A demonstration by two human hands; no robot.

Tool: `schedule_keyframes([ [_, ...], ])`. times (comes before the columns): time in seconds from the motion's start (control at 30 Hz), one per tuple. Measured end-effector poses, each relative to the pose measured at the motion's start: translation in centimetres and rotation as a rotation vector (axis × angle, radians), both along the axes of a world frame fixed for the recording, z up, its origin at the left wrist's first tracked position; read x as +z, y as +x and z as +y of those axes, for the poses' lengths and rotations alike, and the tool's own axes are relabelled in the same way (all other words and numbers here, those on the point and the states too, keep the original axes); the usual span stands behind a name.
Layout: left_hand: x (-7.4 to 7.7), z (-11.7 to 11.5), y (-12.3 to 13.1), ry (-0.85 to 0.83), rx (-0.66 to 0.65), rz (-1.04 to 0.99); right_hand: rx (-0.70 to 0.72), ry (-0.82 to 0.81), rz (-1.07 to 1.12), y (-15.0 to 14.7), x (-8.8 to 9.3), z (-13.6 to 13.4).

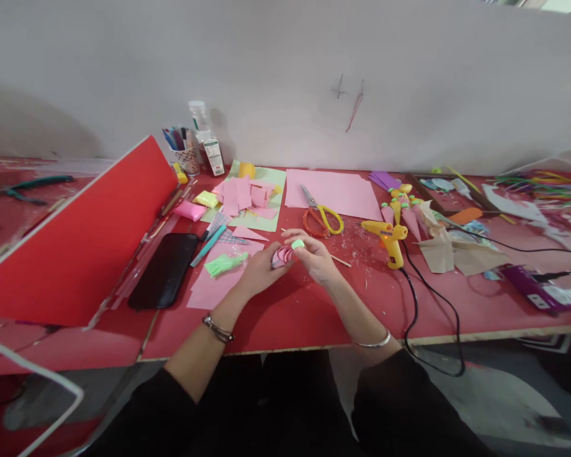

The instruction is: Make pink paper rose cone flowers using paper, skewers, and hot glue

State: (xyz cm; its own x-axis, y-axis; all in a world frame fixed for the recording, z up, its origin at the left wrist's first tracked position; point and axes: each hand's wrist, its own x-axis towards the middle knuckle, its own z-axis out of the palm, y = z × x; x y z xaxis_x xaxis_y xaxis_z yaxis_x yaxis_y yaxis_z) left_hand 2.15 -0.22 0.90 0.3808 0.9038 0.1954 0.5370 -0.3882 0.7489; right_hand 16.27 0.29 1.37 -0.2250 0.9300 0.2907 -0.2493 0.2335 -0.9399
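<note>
My left hand is closed around a small pink paper cone with dark stripes, held just above the red table. My right hand pinches a small light green lump at the cone's open top. A thin wooden stick lies on the table just behind my right hand. A packet of green clay rests on a pink sheet left of my left hand.
A yellow glue gun with a black cord stands to the right, beside finished cones. Orange and yellow scissors lie on pink paper. A black phone, a red board, a pen cup and a bottle are on the left.
</note>
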Motion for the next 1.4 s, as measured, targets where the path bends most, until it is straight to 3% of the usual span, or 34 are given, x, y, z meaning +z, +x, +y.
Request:
schedule_keyframes([
  [0.23, 0.4, 0.0, 0.0, 0.008, 0.048, 0.033, -0.020, -0.113, 0.084, 0.0, 0.1, -0.1],
  [0.47, 0.7, -0.1, 0.1, 0.017, 0.119, 0.204, -0.091, -0.203, 0.090, -0.3, -0.1, 0.2],
  [0.8, 0.1, -0.1, 0.2, 0.078, 0.090, 0.101, -0.060, -0.250, 0.168, -0.5, 0.0, 0.2],
  [0.97, 0.2, -0.2, 0.2, -0.004, 0.067, 0.129, -0.089, -0.299, 0.047, -0.7, -0.4, 0.3],
  [1.1, 0.0, -0.1, 0.1, 0.136, -0.005, 0.046, -0.183, -0.349, -0.026, -0.8, -0.3, 0.2],
  [1.4, -0.4, 0.3, -0.4, 0.269, 0.076, -0.056, -0.341, -0.352, -0.203, -0.6, -0.4, 0.4],
])
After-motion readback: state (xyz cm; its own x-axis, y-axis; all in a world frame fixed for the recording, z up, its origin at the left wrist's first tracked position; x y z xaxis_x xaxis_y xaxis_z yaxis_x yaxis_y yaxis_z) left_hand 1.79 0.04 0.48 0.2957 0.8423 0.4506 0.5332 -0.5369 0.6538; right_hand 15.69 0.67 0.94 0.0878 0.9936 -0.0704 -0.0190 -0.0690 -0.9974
